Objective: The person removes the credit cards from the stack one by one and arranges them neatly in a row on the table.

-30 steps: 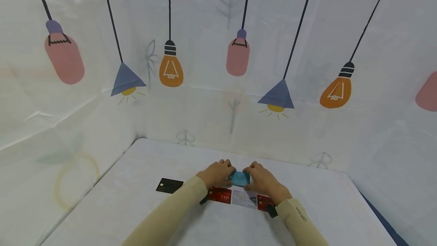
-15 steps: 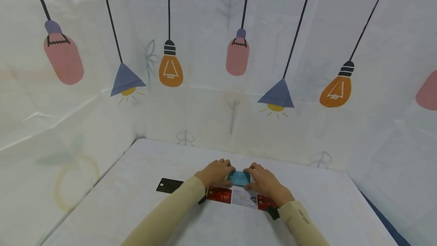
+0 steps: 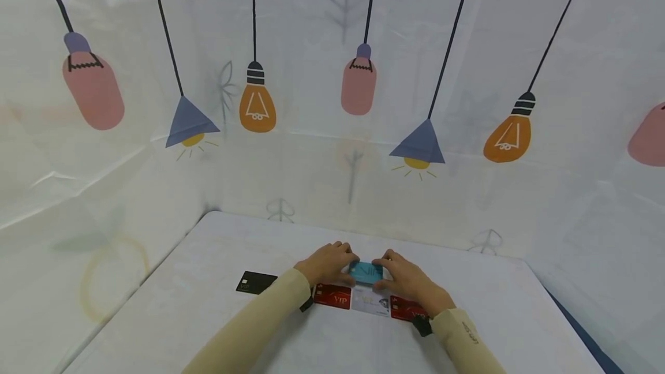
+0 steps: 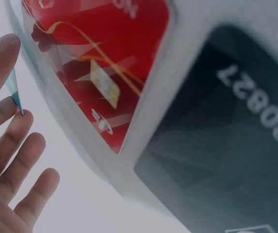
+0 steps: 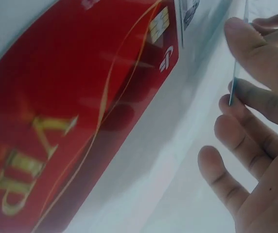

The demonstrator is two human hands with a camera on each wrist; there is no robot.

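A light blue card is held up between my two hands in the head view. My left hand pinches its left edge, with thumb and index finger on opposite sides. At the opposite edge my right hand pinches it likewise. Seen edge-on, the blue card is a thin strip at the left fingertips in the left wrist view. In the right wrist view, the same card stands as a thin line between the right thumb and fingers. The remaining fingers of both hands spread loosely below the pinch.
On the white table, cards lie in a row nearer me: a black card, a red VIP card, a silver-white card and another red card. The left forearm partly covers the row. A cloth wall with printed lamps stands behind.
My right hand and wrist have shifted slightly to the right, and the blue card slightly with them. Both hands keep their pinch. The head view has turned a little.
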